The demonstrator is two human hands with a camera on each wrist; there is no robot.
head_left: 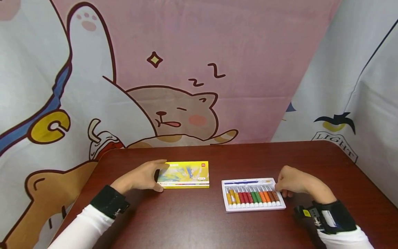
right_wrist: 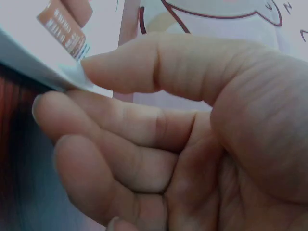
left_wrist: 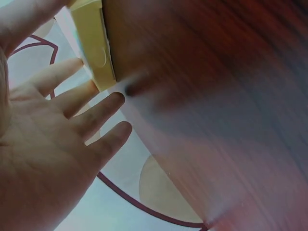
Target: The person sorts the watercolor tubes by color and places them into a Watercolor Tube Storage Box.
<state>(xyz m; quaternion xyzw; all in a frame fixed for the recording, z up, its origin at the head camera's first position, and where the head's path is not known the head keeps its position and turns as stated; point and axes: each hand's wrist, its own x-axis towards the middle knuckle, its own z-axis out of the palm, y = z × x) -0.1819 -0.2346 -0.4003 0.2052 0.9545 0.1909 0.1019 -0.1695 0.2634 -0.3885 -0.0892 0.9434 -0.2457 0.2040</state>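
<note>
A yellow cardboard box (head_left: 184, 174) with a painted design lies flat on the table. My left hand (head_left: 141, 176) holds its left end, thumb at the near edge and a finger over the far edge. In the left wrist view the other fingers of the left hand (left_wrist: 62, 125) spread beside the box's end (left_wrist: 94, 45). To the right is a white tray of paint tubes (head_left: 253, 209), with a blue-handled paintbrush (head_left: 242, 182) along its far side. My right hand (head_left: 296, 181) pinches the tray's right rim; the right wrist view shows the thumb inside it and curled fingers (right_wrist: 82, 163) outside, near a brown-labelled tube (right_wrist: 62, 31).
Both things lie on a dark red-brown wooden table (head_left: 186, 221). Behind the table hangs a cloth backdrop (head_left: 248, 52) with cartoon animals. Each wrist wears a black band, such as the right wristband (head_left: 334, 216).
</note>
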